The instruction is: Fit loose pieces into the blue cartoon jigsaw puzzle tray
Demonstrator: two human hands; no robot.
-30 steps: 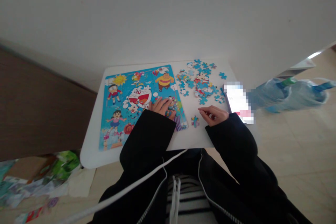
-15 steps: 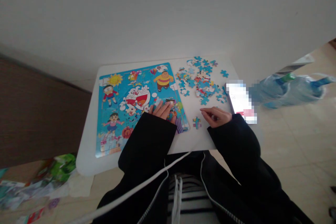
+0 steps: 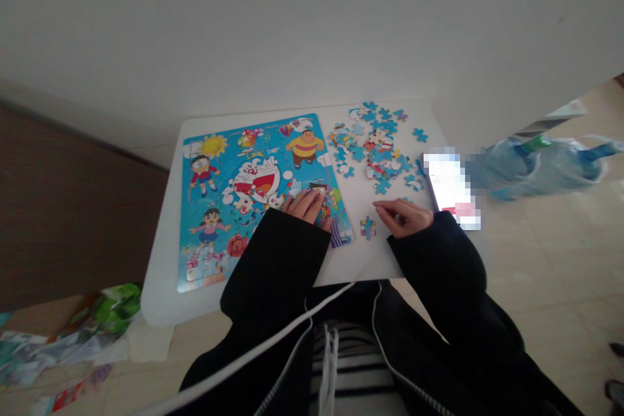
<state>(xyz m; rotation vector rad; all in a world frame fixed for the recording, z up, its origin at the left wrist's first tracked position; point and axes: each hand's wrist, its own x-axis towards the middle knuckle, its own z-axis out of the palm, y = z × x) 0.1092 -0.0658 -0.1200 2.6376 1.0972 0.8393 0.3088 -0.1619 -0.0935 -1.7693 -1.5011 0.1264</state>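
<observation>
A blue cartoon jigsaw puzzle lies in its frame on the white table, with several figures around a large white and red face. My left hand rests palm down on its lower right part, fingers stretched out and covering some of the picture. To the right of the frame, my right hand is held low over the table, its fingers curled and thumb against them; no piece shows in it. A single puzzle piece lies on the tabletop between the frame and this hand. Beyond it spreads a pile of loose puzzle pieces.
A lit phone lies at the right edge of the white table. Wrapped water bottles stand on the floor to the right. A white cable crosses in front of me. The wall rises behind the table.
The fingers of my left hand have drawn a little to the right over the puzzle. My right hand keeps nearly the same pose, and the view has shifted slightly.
</observation>
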